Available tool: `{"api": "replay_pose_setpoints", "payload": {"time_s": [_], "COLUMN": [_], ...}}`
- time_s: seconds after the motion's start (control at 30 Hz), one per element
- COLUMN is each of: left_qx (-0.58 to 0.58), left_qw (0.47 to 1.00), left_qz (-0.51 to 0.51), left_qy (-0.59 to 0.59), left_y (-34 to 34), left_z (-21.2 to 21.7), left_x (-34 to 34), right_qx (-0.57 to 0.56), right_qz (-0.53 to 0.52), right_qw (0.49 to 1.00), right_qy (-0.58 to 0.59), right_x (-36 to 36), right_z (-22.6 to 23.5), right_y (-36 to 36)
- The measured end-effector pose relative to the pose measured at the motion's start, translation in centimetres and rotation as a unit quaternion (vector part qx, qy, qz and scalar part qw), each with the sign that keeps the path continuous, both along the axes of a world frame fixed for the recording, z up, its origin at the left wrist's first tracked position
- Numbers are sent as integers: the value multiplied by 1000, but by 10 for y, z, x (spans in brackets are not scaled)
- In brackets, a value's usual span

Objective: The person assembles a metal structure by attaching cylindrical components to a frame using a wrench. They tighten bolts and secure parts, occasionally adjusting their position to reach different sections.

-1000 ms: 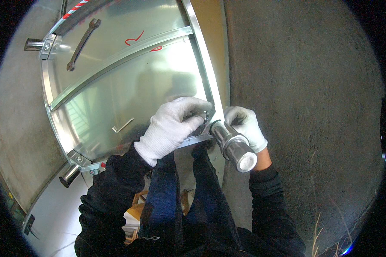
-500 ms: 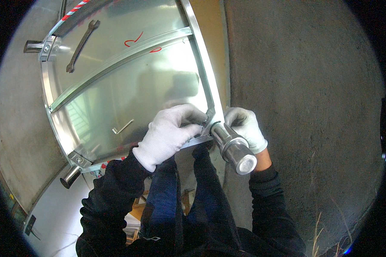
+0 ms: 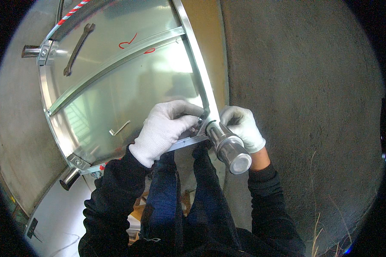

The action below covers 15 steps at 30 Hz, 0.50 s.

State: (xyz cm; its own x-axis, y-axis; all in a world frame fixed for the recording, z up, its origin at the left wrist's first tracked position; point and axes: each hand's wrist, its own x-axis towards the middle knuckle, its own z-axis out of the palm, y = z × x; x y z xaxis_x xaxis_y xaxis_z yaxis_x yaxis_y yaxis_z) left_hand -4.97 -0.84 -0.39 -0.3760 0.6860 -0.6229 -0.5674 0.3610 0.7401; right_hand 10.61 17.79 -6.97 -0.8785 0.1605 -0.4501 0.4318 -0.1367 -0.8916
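Observation:
An upturned stainless steel panel [image 3: 133, 96] with a metal rim lies before me, stubby round legs at its corners. At its near right corner, my gloved left hand [image 3: 161, 130] is closed in a pinch inside the rim, beside the corner bracket. A small shiny metal piece shows at its fingertips, too small to name. On the rim's outer side my gloved right hand [image 3: 246, 130] has its fingers curled together behind the steel leg [image 3: 228, 147]; what they grip is hidden. An open-ended wrench [image 3: 78, 51] and an L-shaped hex key [image 3: 120, 128] lie on the panel.
A cross brace [image 3: 116, 64] runs over the panel, with red marks near it. Two more legs, one at the near left corner [image 3: 70, 177] and one farther up the left edge [image 3: 30, 51], stick outward. A rough grey surface [image 3: 304, 94] spreads to the right.
The panel, its leg and the tools sit slightly farther left in view. Both hands stay at the same corner, the left one shifted a little; their grips look much the same.

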Motion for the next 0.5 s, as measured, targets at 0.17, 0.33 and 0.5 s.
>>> {"api": "replay_pose_setpoints", "payload": {"time_s": [0.17,0.33,0.5], "left_qx": [-13,-53,-62], "left_qw": [998,991,982], "left_qz": [-34,-71,-111], "left_qy": [45,96,139], "left_y": [3,11,10], "left_z": [-2,3,2], "left_x": [-4,-4,-6], "right_qx": [-14,-18,-12], "right_qz": [-17,-20,-12], "right_qw": [1000,1000,1000], "right_qy": [2,2,5], "right_x": [0,1,-2], "right_z": [-1,-2,0], "right_y": [-2,-1,-2]}}
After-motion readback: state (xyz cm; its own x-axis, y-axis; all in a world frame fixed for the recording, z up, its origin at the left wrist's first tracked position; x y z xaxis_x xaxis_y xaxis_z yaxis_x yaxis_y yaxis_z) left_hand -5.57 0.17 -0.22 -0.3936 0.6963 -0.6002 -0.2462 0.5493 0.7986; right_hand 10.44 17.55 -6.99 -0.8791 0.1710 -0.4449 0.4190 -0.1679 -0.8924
